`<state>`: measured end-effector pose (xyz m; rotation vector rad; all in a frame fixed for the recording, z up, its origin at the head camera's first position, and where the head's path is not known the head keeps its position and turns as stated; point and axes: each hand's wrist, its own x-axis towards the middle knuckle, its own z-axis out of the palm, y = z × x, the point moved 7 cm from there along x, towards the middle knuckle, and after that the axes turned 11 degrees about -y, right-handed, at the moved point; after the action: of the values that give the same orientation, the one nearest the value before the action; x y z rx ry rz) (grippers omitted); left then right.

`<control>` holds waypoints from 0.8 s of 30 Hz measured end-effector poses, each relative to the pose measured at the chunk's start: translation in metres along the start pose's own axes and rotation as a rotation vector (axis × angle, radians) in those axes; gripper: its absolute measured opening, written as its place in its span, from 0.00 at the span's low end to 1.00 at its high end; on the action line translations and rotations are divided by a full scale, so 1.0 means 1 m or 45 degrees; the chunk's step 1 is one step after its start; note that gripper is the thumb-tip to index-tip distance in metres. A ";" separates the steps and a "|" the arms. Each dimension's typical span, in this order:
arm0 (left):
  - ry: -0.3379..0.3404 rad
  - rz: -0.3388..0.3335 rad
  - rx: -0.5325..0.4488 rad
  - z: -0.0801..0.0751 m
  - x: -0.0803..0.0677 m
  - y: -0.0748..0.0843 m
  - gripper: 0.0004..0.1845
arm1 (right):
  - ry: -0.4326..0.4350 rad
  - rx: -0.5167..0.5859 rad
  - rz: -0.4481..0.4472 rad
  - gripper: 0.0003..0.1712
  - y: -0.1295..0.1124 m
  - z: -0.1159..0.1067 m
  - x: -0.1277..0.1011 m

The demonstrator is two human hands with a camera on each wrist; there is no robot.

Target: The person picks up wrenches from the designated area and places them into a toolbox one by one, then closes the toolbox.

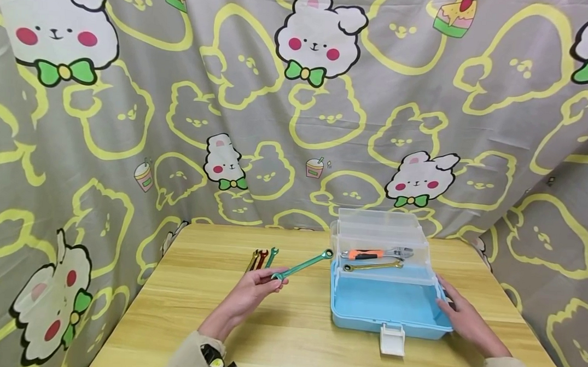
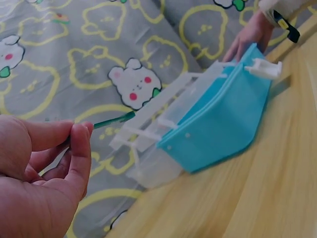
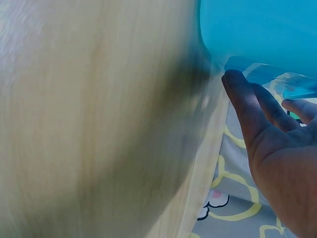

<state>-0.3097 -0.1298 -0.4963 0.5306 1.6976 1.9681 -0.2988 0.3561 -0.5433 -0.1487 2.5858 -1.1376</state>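
Teal wrench (image 1: 304,265), double-ended: held above the counter (image 1: 190,305), left of the toolbox, its ring end directed at the box's left edge. Left hand (image 1: 256,290): thumb and fingers pinched on the wrench near its open-jawed end.

Toolbox (image 1: 391,326), light blue, opened: stands toward the counter's right edge; white latch (image 1: 392,344) hanging at the front, clear tray (image 1: 420,272) raised at the rear. Right hand (image 1: 465,317): at the box's right end, fingers extended and apart.

In the tray: one adjustable wrench (image 1: 374,254), orange-and-black grip; before it, one gold wrench (image 1: 375,266).

Left of the box, toward the counter's back edge, side by side, partly hidden by the left hand: gold-coloured spanner (image 1: 253,259), red spanner (image 1: 263,257), small teal spanner (image 1: 272,256).

Behind the counter: grey curtain (image 1: 273,204), printed with rabbits and yellow outlines.
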 end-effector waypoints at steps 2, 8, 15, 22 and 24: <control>-0.003 0.009 -0.006 0.005 0.007 0.001 0.26 | -0.001 0.005 0.001 0.42 0.001 0.000 0.000; -0.040 0.045 -0.033 0.024 0.029 0.002 0.25 | -0.017 0.024 0.011 0.43 0.002 -0.001 0.001; -0.073 0.044 -0.055 0.044 0.052 -0.005 0.23 | -0.021 0.018 0.007 0.43 0.002 0.000 0.001; -0.115 0.036 -0.072 0.064 0.072 -0.010 0.21 | -0.026 0.023 0.008 0.43 0.003 -0.001 0.002; -0.123 0.027 -0.076 0.070 0.077 -0.011 0.21 | -0.024 0.018 0.005 0.43 0.003 -0.001 0.002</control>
<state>-0.3299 -0.0275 -0.4983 0.6146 1.5755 1.9685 -0.3006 0.3587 -0.5455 -0.1498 2.5600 -1.1475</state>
